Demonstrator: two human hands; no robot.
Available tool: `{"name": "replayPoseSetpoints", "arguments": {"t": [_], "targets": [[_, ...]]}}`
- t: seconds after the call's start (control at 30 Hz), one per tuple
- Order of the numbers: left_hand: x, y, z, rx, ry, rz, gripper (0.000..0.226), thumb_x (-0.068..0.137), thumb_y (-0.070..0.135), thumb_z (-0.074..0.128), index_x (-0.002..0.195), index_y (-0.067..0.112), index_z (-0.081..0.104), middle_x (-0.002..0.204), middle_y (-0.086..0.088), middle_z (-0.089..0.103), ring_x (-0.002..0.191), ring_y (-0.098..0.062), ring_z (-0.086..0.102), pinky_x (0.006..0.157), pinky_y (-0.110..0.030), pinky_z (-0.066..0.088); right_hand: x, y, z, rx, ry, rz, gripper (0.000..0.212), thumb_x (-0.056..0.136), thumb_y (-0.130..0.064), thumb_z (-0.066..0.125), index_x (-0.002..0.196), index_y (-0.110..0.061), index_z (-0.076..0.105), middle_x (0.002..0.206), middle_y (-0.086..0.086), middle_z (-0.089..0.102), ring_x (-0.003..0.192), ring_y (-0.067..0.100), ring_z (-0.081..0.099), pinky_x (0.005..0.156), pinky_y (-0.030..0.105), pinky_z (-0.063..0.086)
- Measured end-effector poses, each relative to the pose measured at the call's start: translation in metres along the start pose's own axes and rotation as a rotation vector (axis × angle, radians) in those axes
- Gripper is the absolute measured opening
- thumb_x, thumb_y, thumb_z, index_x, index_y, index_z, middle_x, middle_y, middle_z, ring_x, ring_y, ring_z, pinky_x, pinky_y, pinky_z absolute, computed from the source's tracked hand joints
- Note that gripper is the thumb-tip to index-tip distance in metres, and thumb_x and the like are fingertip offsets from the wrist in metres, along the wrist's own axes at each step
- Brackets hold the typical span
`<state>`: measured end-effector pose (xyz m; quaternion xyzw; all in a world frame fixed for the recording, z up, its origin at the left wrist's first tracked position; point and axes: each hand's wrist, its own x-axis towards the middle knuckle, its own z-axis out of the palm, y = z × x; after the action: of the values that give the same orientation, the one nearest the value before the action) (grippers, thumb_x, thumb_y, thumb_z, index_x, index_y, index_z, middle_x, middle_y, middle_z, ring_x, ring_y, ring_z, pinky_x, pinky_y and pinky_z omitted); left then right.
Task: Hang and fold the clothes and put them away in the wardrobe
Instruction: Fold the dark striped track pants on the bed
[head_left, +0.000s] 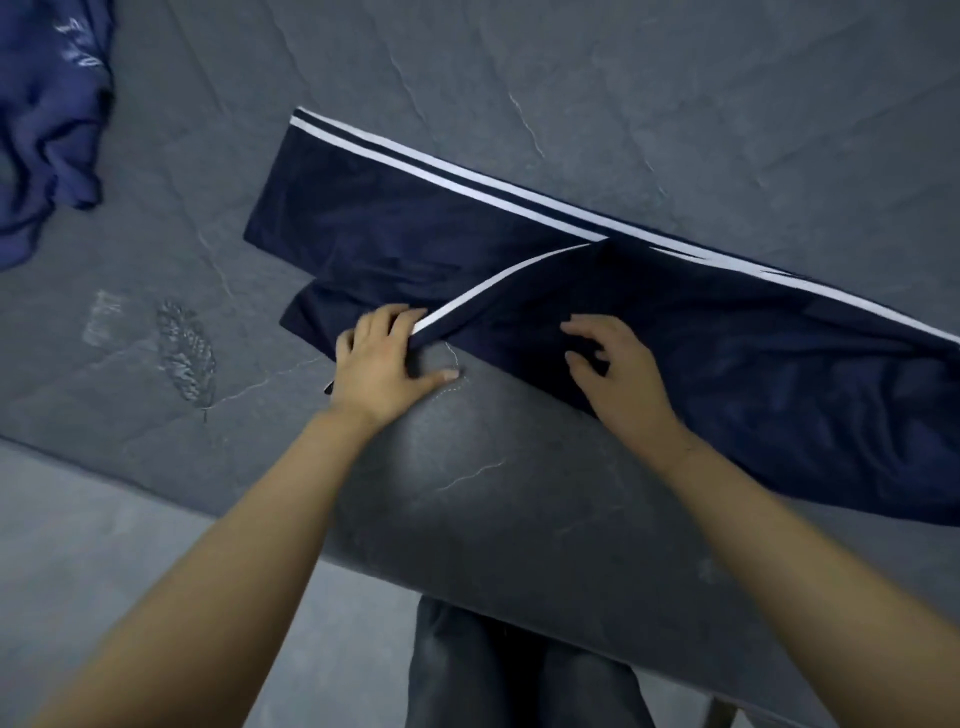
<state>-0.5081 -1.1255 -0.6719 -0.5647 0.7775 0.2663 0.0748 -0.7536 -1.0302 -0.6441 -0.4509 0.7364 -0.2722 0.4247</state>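
Note:
Navy track trousers (426, 223) with white side stripes lie flat across a dark grey slate-look table (519, 493), running from the upper left to the right edge. One leg end is folded back toward me, its stripe curving. My left hand (387, 358) pinches that folded hem at the stripe's end, thumb resting on the table. My right hand (613, 371) rests on the trousers' near edge with fingers spread and slightly curled, pressing the cloth down.
A crumpled blue garment (49, 114) with pale print lies at the table's far left corner. The table's near edge runs diagonally below my arms, with grey floor (104, 545) and my jeans-clad legs (519, 670) beneath it.

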Motion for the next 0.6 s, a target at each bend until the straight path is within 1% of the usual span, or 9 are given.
{"name": "replayPoseSetpoints", "arguments": {"t": [0.03, 0.13, 0.23, 0.3, 0.37, 0.43, 0.53, 0.57, 0.6], "targets": [[-0.002, -0.003, 0.009, 0.002, 0.047, -0.02, 0.066, 0.082, 0.053, 0.069, 0.136, 0.022, 0.05, 0.14, 0.001, 0.043, 0.13, -0.023, 0.037, 0.107, -0.043, 0.026, 0.003, 0.004, -0.001, -0.085, 0.032, -0.096, 0.032, 0.094, -0.004, 0.058, 0.126, -0.009, 0.061, 0.133, 0.003, 0.053, 0.122, 0.013, 0.049, 0.106, 0.025, 0.041], [0.008, -0.014, 0.018, -0.144, 0.227, -0.032, 0.027, 0.091, 0.016, 0.064, 0.116, 0.005, 0.065, 0.127, -0.009, 0.056, 0.116, -0.03, 0.051, 0.098, -0.04, 0.04, 0.021, 0.013, 0.001, -0.249, 0.052, -0.232, 0.033, 0.094, -0.004, 0.057, 0.127, -0.007, 0.06, 0.139, 0.007, 0.049, 0.128, 0.019, 0.043, 0.107, 0.012, 0.029], [0.029, -0.028, 0.004, -0.298, 0.211, -0.079, 0.008, 0.093, 0.014, 0.06, 0.095, 0.01, 0.067, 0.096, -0.003, 0.065, 0.089, -0.019, 0.057, 0.074, -0.025, 0.038, 0.043, 0.014, 0.009, -0.359, -0.009, -0.33, 0.042, 0.095, -0.005, 0.057, 0.136, -0.005, 0.052, 0.151, 0.012, 0.038, 0.137, 0.026, 0.036, 0.115, 0.031, 0.028], [0.045, -0.035, -0.012, -0.309, 0.093, -0.068, 0.013, 0.095, 0.02, 0.06, 0.084, 0.014, 0.062, 0.077, 0.002, 0.062, 0.076, -0.016, 0.054, 0.066, -0.027, 0.034, 0.057, 0.012, 0.015, -0.46, 0.002, -0.392, 0.051, 0.095, -0.01, 0.057, 0.144, -0.007, 0.043, 0.157, 0.011, 0.028, 0.143, 0.029, 0.029, 0.118, 0.043, 0.025], [0.06, -0.038, -0.026, -0.271, -0.084, -0.005, 0.022, 0.096, 0.022, 0.059, 0.082, 0.005, 0.06, 0.074, -0.004, 0.059, 0.073, -0.019, 0.052, 0.069, -0.035, 0.038, 0.073, 0.005, 0.021, -0.621, -0.03, -0.463, 0.061, 0.096, -0.022, 0.057, 0.151, -0.014, 0.032, 0.161, 0.006, 0.019, 0.148, 0.027, 0.018, 0.121, 0.048, 0.014], [0.071, -0.037, -0.038, -0.268, -0.245, 0.026, 0.028, 0.096, 0.021, 0.059, 0.083, -0.003, 0.06, 0.074, -0.011, 0.058, 0.072, -0.019, 0.051, 0.071, -0.036, 0.042, 0.09, -0.006, 0.03, -0.723, -0.148, -0.512, 0.069, 0.097, -0.038, 0.054, 0.155, -0.019, 0.022, 0.162, 0.001, 0.016, 0.149, 0.024, 0.012, 0.121, 0.048, 0.003], [0.083, -0.039, -0.057, -0.32, -0.437, 0.013, 0.027, 0.095, 0.017, 0.062, 0.074, 0.0, 0.056, 0.068, -0.004, 0.052, 0.064, -0.009, 0.047, 0.064, -0.025, 0.039, 0.11, -0.024, 0.046, -0.739, -0.318, -0.47, 0.072, 0.095, -0.052, 0.05, 0.154, -0.02, 0.024, 0.155, 0.0, 0.034, 0.146, 0.02, 0.023, 0.12, 0.041, -0.008], [0.086, -0.041, -0.066, -0.355, -0.494, -0.002, 0.025, 0.093, 0.012, 0.062, 0.072, 0.001, 0.055, 0.067, -0.002, 0.052, 0.063, -0.007, 0.047, 0.064, -0.023, 0.038, 0.116, -0.03, 0.051, -0.713, -0.357, -0.44, 0.068, 0.094, -0.054, 0.051, 0.15, -0.02, 0.033, 0.146, 0.0, 0.045, 0.14, 0.02, 0.034, 0.12, 0.038, -0.004], [0.09, -0.046, -0.075, -0.387, -0.546, -0.02, 0.021, 0.09, 0.007, 0.063, 0.072, -0.002, 0.057, 0.068, -0.002, 0.052, 0.064, -0.007, 0.048, 0.067, -0.025, 0.038, 0.121, -0.037, 0.056, -0.648, -0.39, -0.399, 0.061, 0.093, -0.053, 0.053, 0.144, -0.019, 0.044, 0.135, 0.0, 0.055, 0.13, 0.02, 0.045, 0.12, 0.036, 0.007]]}}
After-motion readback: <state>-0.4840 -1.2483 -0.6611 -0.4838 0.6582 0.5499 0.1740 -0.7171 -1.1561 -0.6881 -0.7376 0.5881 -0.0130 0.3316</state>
